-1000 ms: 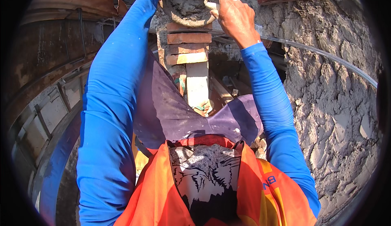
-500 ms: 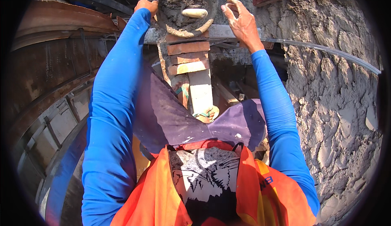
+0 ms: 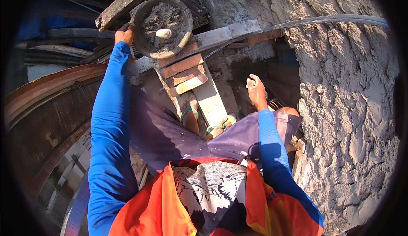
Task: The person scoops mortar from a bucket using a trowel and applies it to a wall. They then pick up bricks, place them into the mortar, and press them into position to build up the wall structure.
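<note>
My left hand [image 3: 124,34] is closed on the left rim of a round, mortar-crusted tub [image 3: 186,32]. Wet grey mortar [image 3: 163,17] fills the tub, and from it sticks out a pale, rounded handle [image 3: 164,33]; whatever is attached to that handle is buried. Away from the tub, my right hand [image 3: 256,92] hangs in the air above my right knee, its fingers loosely curled and nothing seen in them. Several red bricks [image 3: 182,66] lie in a row on the plank just below the tub.
A narrow plank [image 3: 211,102] runs under my sandalled feet [image 3: 219,127]. Rough mortar-covered wall [image 3: 344,108] rises on my right, with a long straightedge [image 3: 327,20] reaching across it. A weathered timber [image 3: 127,4] lies by the tub; a rusty curved panel [image 3: 51,91] stands left.
My right hand has drawn back from beside the tub toward my knee, its fingers curling more. My left hand stays on the rim. The view has turned and shifted.
</note>
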The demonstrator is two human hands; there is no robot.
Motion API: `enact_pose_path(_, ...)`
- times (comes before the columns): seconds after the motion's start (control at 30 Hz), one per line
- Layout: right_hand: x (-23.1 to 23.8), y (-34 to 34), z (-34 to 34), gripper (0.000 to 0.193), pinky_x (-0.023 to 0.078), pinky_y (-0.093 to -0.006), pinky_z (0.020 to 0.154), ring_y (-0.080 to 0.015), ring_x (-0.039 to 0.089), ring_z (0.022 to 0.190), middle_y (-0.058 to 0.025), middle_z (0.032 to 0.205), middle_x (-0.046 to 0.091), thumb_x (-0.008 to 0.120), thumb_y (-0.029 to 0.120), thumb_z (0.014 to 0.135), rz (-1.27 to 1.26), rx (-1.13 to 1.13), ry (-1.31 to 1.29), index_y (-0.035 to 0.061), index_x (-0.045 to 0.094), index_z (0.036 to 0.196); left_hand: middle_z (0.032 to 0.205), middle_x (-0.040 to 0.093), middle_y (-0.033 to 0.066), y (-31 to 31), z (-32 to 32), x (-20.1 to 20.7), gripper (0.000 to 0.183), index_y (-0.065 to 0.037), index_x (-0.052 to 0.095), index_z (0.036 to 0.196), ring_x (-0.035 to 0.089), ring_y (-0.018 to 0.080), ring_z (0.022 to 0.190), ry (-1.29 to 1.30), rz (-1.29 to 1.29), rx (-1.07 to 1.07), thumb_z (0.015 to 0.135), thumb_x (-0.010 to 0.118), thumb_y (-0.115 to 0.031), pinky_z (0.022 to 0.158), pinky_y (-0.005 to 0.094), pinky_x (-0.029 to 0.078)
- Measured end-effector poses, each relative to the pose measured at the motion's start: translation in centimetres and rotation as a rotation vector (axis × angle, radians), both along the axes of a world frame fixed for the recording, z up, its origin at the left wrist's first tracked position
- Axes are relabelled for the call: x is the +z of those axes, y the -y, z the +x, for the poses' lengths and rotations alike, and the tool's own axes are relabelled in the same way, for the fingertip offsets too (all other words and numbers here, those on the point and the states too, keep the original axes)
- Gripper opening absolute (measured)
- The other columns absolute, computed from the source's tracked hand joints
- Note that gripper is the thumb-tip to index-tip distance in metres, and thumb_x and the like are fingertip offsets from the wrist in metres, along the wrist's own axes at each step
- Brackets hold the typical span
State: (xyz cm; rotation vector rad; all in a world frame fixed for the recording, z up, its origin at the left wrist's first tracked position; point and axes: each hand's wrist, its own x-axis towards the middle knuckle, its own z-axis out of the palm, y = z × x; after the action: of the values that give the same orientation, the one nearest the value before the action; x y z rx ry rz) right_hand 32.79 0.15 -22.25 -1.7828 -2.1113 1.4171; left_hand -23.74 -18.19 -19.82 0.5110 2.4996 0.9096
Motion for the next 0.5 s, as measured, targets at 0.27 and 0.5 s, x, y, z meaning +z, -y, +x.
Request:
enact_pose_path(0.27,-4.9,-1.5,4.8,0.040,0.051,-0.0400,0.096,-0.0336,0.068,0.107,-0.0190,0.114,0.071,0.059,0.029,0.098,-0.028,-0.171,0.090,0.0035,0.059,0.129,0.091,0.072,0.0189,1.4,-3.8,-3.0,0.039,-0.007,0.068,0.122,0.069,0.0304,0.082,0.075,-0.115,-0.044,0.096,0.056,-0.033,0.074,0.0396,0.051)
enact_pose_path(0.5,-7.7,-3.3,6.3,0.039,0.050,-0.0381,0.097,-0.0314,0.068,0.108,-0.0188,0.116,0.070,0.062,0.028,0.096,0.047,-0.353,0.182,0.0030,0.061,0.126,0.113,0.068,0.0220,0.7,0.2,3.2,0.040,0.002,0.062,0.123,0.066,0.0289,0.102,0.008,-0.268,-0.252,0.096,0.051,-0.025,0.087,0.0372,0.049)
